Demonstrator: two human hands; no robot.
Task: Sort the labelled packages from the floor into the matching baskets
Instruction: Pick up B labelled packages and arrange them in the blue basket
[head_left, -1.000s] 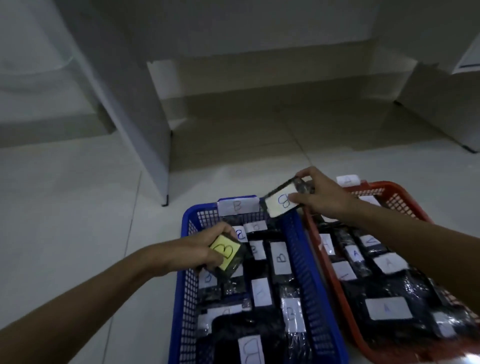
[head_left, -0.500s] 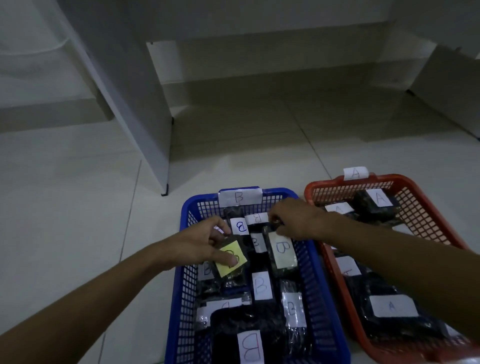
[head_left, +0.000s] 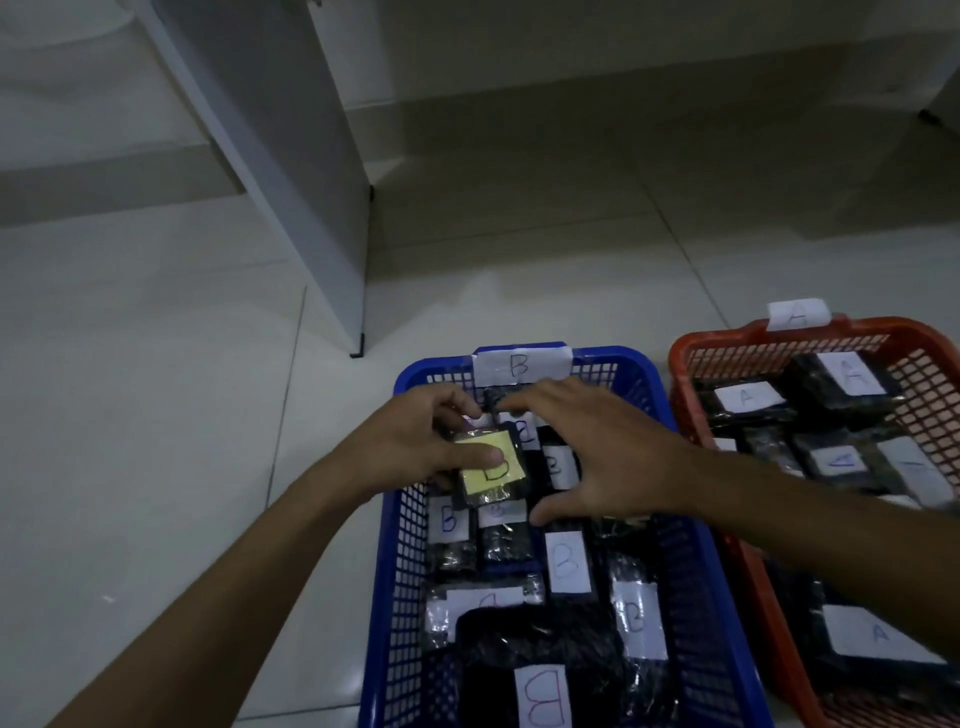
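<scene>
Left hand (head_left: 415, 447) grips yellow-labelled package (head_left: 491, 470) over blue basket (head_left: 691, 519); right hand (head_left: 597, 447) spread, empty.

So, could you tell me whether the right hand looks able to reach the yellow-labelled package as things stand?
Probably yes: the right hand hovers open beside the yellow-labelled package, nothing between them, though the left hand grips it.

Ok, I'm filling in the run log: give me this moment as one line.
left hand: holds yellow-labelled B package over blue basket | right hand: open, empty, above packages | orange basket: A packages
</scene>
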